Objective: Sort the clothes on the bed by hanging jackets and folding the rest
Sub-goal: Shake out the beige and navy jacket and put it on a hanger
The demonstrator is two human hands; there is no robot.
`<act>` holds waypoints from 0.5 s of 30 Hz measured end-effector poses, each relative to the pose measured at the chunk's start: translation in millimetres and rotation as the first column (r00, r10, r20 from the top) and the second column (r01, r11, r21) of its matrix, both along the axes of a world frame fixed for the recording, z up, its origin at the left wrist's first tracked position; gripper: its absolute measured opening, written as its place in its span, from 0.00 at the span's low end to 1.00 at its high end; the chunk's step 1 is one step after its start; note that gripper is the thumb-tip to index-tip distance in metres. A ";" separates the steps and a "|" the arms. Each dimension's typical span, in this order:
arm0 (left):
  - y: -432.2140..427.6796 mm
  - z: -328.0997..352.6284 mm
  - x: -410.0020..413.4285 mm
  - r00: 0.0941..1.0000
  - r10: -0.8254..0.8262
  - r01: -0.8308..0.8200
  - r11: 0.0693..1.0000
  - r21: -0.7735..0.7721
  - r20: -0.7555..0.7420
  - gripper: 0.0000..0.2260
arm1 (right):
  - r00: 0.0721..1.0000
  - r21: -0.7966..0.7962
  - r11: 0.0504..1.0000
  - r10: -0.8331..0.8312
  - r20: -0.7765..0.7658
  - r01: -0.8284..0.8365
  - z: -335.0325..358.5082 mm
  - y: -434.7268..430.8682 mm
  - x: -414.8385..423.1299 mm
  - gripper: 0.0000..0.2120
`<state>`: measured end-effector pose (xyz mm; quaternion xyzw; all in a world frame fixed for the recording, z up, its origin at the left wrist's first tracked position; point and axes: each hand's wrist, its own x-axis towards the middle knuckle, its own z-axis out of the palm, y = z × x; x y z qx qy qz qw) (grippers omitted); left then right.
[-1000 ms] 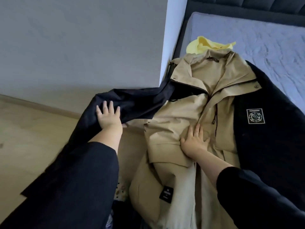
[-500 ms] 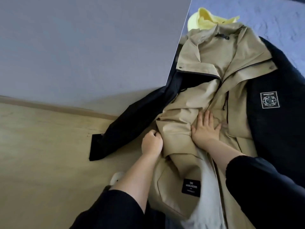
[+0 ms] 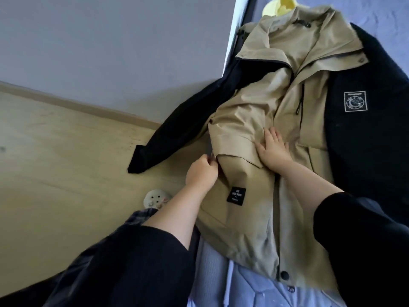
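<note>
1. Two jackets lie stacked on the bed (image 3: 391,23): a tan jacket (image 3: 254,218) on top of a dark jacket (image 3: 365,151). A yellow garment (image 3: 280,6) sits just beyond the tan collar.
2. The tan jacket's long axis runs straight away from the person, hem nearest and collar farthest. It lies front up, with one tan sleeve (image 3: 243,120) folded across the chest, and the cuff ends between the two hands.
3. The left hand (image 3: 200,175) is at the jacket's left edge, by the side of the bed. Its fingers are curled and pinch the fabric just below the cuff.
4. The right hand (image 3: 275,150) lies flat on the jacket front, touching the cuff. Its fingers are straight and spread, pressing down and gripping nothing.
5. Both hands are at mid-body, well short of the collar. The shoulders, where a hanger would go, lie ahead along the axis, and the right hand looks nearer to that line.
6. A dark sleeve (image 3: 168,134) trails off the bed towards the floor (image 3: 66,162). Lifting the tan jacket could drag the dark one after it.
</note>
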<state>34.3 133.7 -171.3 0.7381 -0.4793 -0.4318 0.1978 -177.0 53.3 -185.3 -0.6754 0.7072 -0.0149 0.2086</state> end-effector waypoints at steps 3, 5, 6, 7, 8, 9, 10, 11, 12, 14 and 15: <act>15.5 3.6 14.8 0.993 -0.104 0.102 0.994 0.033 0.055 0.06 | 0.997 0.019 1.000 0.016 0.072 -0.018 8.9 23.9 0.1 0.30; 24.5 11.4 23.0 0.998 -0.062 0.064 0.995 0.082 -0.021 0.07 | 0.993 0.040 0.999 0.032 0.117 -0.037 18.6 44.2 0.5 0.30; 28.3 17.6 27.4 0.986 0.057 -0.032 0.988 0.154 -0.157 0.07 | 0.989 0.058 0.997 0.048 0.140 -0.057 24.5 55.0 2.1 0.30; 33.1 25.6 31.4 0.922 0.206 -0.112 0.953 0.282 -0.328 0.08 | 0.983 0.066 0.995 0.058 0.174 -0.070 31.2 67.3 4.0 0.29; 38.2 32.2 34.5 0.826 0.336 -0.134 0.897 0.422 -0.452 0.10 | 0.972 0.054 0.996 0.056 0.226 -0.070 38.5 80.6 6.2 0.29; 44.0 38.7 37.1 0.755 0.413 -0.117 0.849 0.515 -0.509 0.14 | 0.955 0.021 0.998 0.048 0.294 -0.057 46.2 94.8 9.0 0.28; 49.7 41.5 39.3 0.729 0.440 -0.098 0.825 0.556 -0.524 0.16 | 0.930 -0.027 0.999 0.048 0.365 -0.041 54.6 111.1 12.8 0.28; 54.6 41.9 39.9 0.743 0.445 -0.104 0.815 0.570 -0.500 0.15 | 0.901 -0.081 0.996 0.070 0.427 -0.039 62.9 129.2 17.1 0.28; 58.9 40.0 40.5 0.797 0.419 -0.130 0.821 0.556 -0.434 0.12 | 0.876 -0.137 0.988 0.125 0.466 -0.068 70.2 148.0 22.0 0.28; 69.6 33.5 41.8 0.950 0.272 -0.183 0.882 0.434 -0.152 0.12 | 0.848 -0.225 0.942 0.325 0.417 -0.250 75.7 185.8 31.5 0.33; 74.3 29.4 43.1 0.989 0.142 -0.149 0.925 0.349 0.048 0.15 | 0.840 -0.224 0.898 0.434 0.324 -0.378 73.2 203.1 36.1 0.38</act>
